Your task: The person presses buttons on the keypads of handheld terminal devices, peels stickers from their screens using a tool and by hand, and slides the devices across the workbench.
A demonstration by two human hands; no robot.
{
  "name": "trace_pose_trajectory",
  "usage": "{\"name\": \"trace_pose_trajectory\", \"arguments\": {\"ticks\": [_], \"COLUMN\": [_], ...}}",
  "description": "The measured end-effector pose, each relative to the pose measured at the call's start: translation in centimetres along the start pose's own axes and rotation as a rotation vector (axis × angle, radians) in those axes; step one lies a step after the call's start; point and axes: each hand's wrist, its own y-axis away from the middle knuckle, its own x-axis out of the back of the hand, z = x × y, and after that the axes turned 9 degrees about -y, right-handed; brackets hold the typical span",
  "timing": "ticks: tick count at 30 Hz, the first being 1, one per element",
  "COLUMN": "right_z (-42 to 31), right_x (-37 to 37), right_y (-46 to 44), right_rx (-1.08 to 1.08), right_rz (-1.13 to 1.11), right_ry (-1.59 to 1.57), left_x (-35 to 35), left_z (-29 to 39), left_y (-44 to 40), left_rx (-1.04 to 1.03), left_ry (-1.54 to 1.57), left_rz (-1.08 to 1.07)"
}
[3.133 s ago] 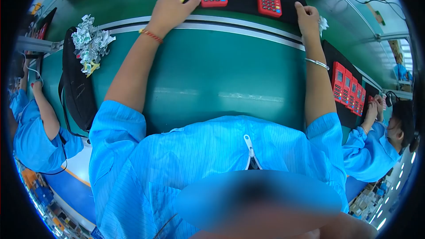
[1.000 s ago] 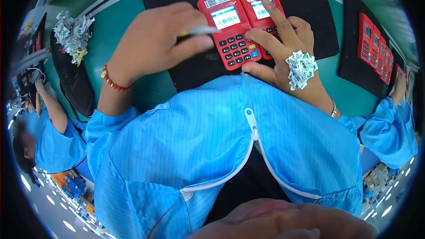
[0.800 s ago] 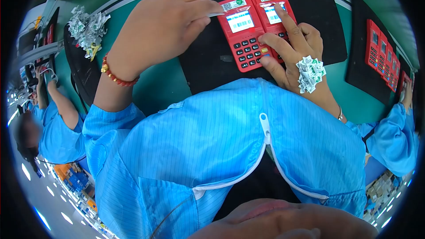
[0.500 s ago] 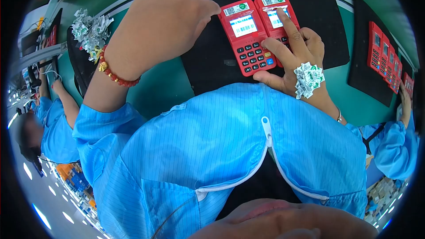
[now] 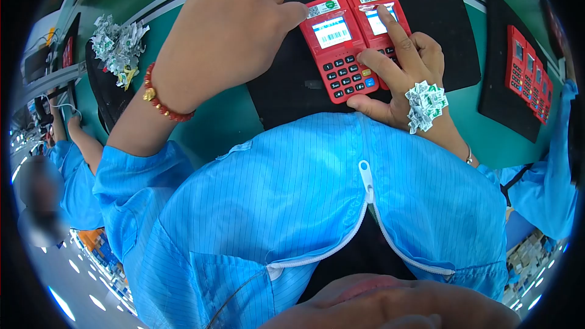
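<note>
Two red card terminals lie side by side on a black mat (image 5: 277,88), the left terminal (image 5: 341,55) fully in view and the right terminal (image 5: 373,3) partly covered. My left hand (image 5: 244,30) is closed, its fingertips at the upper left corner of the left terminal; what they pinch is hidden. My right hand (image 5: 405,76) rests over the terminals with fingers apart. Its index fingertip touches the right terminal's screen and its thumb lies by the left terminal's lower edge. A clump of torn white and green labels (image 5: 425,106) sticks to the back of this hand.
A heap of label scraps (image 5: 119,49) sits on a black bag (image 5: 100,88) at the left. More red terminals (image 5: 529,76) lie in a row on another mat (image 5: 496,97) at the right. Co-workers in blue are at both sides of the green table (image 5: 216,123).
From farther up the table, the terminals are now close to me and side by side. My left hand has come to the left terminal's corner. My right hand now rests on the terminals.
</note>
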Motion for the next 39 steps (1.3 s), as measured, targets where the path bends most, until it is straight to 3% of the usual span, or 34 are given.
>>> {"name": "trace_pose_trajectory", "arguments": {"ticks": [3,7,9,12,17,20,26,29,32,38,39], "right_z": [0.0,0.1,0.0,-0.3,-0.8,-0.4,-0.4,0.1,-0.6,-0.1,-0.1], "right_x": [0.2,0.1,0.2,0.6,-0.1,-0.9,0.0,0.9,1.7,1.8,2.2], "right_y": [0.0,0.2,0.4,0.5,3.3,5.3,3.6,3.4,3.4,1.3,0.3], "right_rx": [0.004,-0.017,-0.026,-0.029,-0.029,0.047,-0.024,-0.071,0.064,-0.043,-0.047], "right_rz": [-0.012,-0.030,-0.028,-0.006,0.187,0.090,0.106,0.117,0.035,0.170,0.110], "right_ry": [-0.004,-0.032,-0.030,-0.041,-0.029,-0.026,-0.094,-0.297,-0.064,-0.184,-0.137], "left_x": [-1.4,-4.7,-5.6,-3.9,-4.9,-5.4,-5.2,-5.5,-5.0,-5.6,-5.7], "left_z": [0.6,1.7,1.1,-0.6,0.0,0.2,0.1,0.2,0.2,0.1,0.2], "left_y": [0.2,-1.0,-1.7,-1.7,-1.8,-1.5,-1.4,-1.3,-1.4,-1.5,-1.6], "left_rx": [0.026,0.170,0.163,0.111,0.068,0.110,0.109,0.150,0.151,0.159,0.156], "left_ry": [0.025,0.196,0.437,0.397,0.455,0.519,0.473,0.480,0.503,0.516,0.515], "left_rz": [0.062,0.335,0.419,0.314,0.354,0.345,0.327,0.313,0.299,0.320,0.316]}}
